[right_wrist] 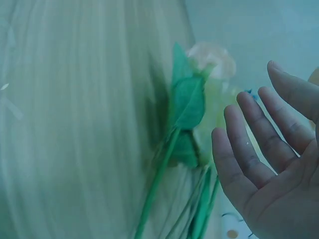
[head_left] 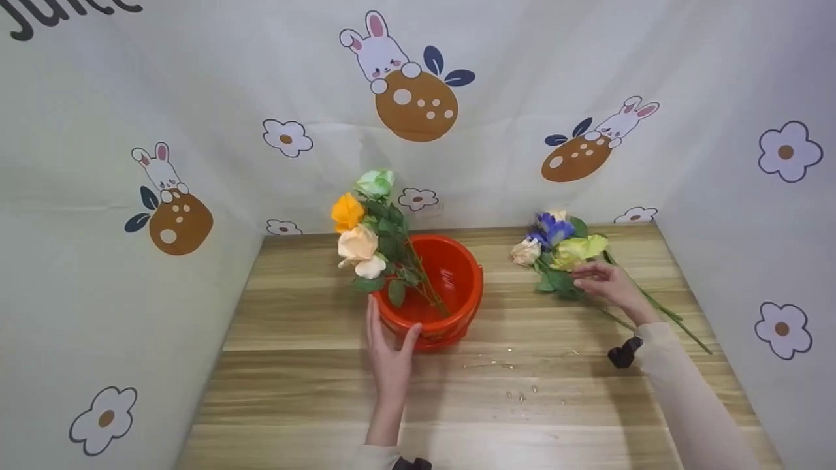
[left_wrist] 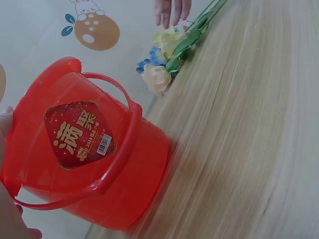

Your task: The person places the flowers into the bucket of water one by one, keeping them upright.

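Note:
A red plastic bucket (head_left: 471,287) stands on the table, with several artificial flowers (head_left: 359,243) in it: orange, peach and pale green heads leaning left over the rim. My left hand (head_left: 390,356) rests against the bucket's near left side, thumb and fingers spread wide and straight along the rim. My right hand (head_left: 610,287) reaches over a second bunch of artificial flowers (head_left: 578,251) lying at the back right, yellow, blue and pale peach. In the right wrist view its fingers (right_wrist: 269,144) are extended beside the leaves (right_wrist: 188,104), holding nothing.
Small shiny bits (head_left: 521,395) lie scattered on the wooden table (head_left: 294,391) in front of the bucket. Pale cloth walls (head_left: 509,150) with rabbit prints enclose the back and both sides. Green stems (head_left: 679,318) stretch toward the right edge. A handle (left_wrist: 112,169) hangs round the bucket.

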Demonstrator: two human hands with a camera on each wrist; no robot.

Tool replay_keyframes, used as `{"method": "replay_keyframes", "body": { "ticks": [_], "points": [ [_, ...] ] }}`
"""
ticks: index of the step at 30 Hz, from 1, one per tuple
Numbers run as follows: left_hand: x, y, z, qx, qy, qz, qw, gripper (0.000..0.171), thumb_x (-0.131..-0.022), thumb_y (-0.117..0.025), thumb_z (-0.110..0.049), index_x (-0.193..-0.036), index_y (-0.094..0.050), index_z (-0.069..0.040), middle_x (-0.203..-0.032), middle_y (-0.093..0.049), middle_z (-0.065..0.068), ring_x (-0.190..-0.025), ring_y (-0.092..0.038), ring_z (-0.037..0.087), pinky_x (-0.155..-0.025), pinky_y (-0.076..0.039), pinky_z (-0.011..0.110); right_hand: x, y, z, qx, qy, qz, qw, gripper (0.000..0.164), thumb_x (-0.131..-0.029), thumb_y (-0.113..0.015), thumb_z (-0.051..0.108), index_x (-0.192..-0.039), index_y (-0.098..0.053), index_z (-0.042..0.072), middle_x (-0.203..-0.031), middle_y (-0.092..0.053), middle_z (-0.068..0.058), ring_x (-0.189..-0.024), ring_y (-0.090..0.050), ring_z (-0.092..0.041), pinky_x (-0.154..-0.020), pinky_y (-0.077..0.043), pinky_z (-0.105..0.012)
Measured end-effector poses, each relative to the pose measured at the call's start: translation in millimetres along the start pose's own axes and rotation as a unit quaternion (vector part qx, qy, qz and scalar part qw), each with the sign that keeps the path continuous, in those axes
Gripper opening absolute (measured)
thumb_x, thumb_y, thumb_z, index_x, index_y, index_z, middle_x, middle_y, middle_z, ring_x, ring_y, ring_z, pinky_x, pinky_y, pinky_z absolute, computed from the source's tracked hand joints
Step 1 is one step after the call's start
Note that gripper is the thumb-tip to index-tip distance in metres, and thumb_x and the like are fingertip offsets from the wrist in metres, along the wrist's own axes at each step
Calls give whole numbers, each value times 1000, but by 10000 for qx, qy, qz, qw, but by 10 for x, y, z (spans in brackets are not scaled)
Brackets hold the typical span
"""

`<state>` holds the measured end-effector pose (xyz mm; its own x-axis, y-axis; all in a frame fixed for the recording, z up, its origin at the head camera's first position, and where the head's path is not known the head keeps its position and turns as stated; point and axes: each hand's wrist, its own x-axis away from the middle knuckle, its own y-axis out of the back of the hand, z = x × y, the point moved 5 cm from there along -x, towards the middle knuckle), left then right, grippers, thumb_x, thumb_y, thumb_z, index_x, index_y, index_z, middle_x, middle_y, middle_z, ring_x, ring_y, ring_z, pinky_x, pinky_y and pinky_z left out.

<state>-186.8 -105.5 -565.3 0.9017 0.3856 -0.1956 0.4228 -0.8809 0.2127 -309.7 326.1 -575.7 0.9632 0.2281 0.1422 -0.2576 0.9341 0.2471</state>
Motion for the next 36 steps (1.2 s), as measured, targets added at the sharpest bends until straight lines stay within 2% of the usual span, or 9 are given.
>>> {"method": "replay_keyframes", "body": {
  "ticks": [2, 6, 8, 9, 12, 16, 26, 31, 36],
  "points": [
    [1, 6, -1, -16, 42, 17, 10000, 95, -84, -79, -38, -159, -24, -22, -167, -21, -1, -154, -20, 24, -125, -21, 51, 31, 38, -81, 159, -6, -29, 9999, 50, -95, -68, 13, -132, -50, -16, -111, -73, 7, -91, -65, 6, -81, -57, -18],
    [2, 4, 4, -53, 132, 56, 9999, 95, -84, -78, -40, -160, -23, -23, -167, -20, -3, -155, -20, 22, -126, -22, 50, 77, 67, -242, 784, 13, -104, 9969, 44, -93, -68, 6, -127, -54, -18, -115, -71, -20, -92, -64, 4, -78, -55, -15],
    [1, 10, 5, -58, 152, 48, 9999, 95, -84, -78, -40, -160, -23, -23, -167, -20, -3, -155, -20, 22, -126, -22, 50, 85, 49, -315, 1277, -12, -186, 9916, 40, -91, -69, 4, -123, -57, -17, -119, -65, -33, -93, -64, -1, -76, -53, -14],
    [2, 11, 5, -48, 157, 42, 9999, 95, -84, -79, -39, -160, -23, -24, -167, -20, -3, -155, -20, 22, -126, -22, 50, 82, 36, -352, 1531, -3, -243, 9879, 38, -89, -70, 3, -121, -60, -16, -119, -64, -35, -93, -64, -4, -76, -53, -14],
    [2, 11, -7, -40, 115, 41, 9999, 95, -84, -79, -39, -160, -23, -24, -167, -21, -4, -155, -20, 22, -126, -22, 50, 75, 8, -427, 2138, -35, -477, 9757, 28, -86, -74, 3, -110, -68, -10, -107, -69, -29, -89, -65, -11, -72, -50, -14],
    [-2, 4, -18, -38, 48, 36, 10000, 95, -83, -79, -39, -160, -24, -24, -167, -21, -4, -154, -20, 22, -126, -22, 50, 71, -1, -446, 2551, -38, -709, 9643, 16, -84, -76, 4, -98, -73, -4, -93, -73, -21, -80, -64, -10, -68, -47, -14],
    [-7, 12, -36, -83, -188, -16, 9998, 92, -84, -79, -34, -159, -26, -21, -166, -24, 1, -154, -21, 26, -125, -21, 53, 89, -51, -395, 2274, -441, -396, 9720, 21, -90, -72, 9, -105, -73, -5, -101, -75, -20, -82, -64, -3, -73, -48, -16],
    [-4, 16, -29, -71, -131, -37, 9999, 92, -84, -79, -33, -159, -26, -21, -166, -24, 2, -154, -21, 27, -125, -20, 53, 111, -68, -326, 1914, -403, -302, 9802, 23, -93, -67, 7, -110, -70, -8, -104, -74, -23, -82, -62, -2, -73, -53, -20],
    [1, 16, -31, -92, -100, -44, 9999, 93, -84, -79, -34, -159, -26, -22, -167, -23, 1, -154, -21, 27, -125, -20, 52, 127, -87, -242, 1653, -257, -238, 9856, 26, -92, -69, 7, -111, -69, -10, -105, -73, -23, -80, -63, -1, -74, -57, -24]
  ]
}}
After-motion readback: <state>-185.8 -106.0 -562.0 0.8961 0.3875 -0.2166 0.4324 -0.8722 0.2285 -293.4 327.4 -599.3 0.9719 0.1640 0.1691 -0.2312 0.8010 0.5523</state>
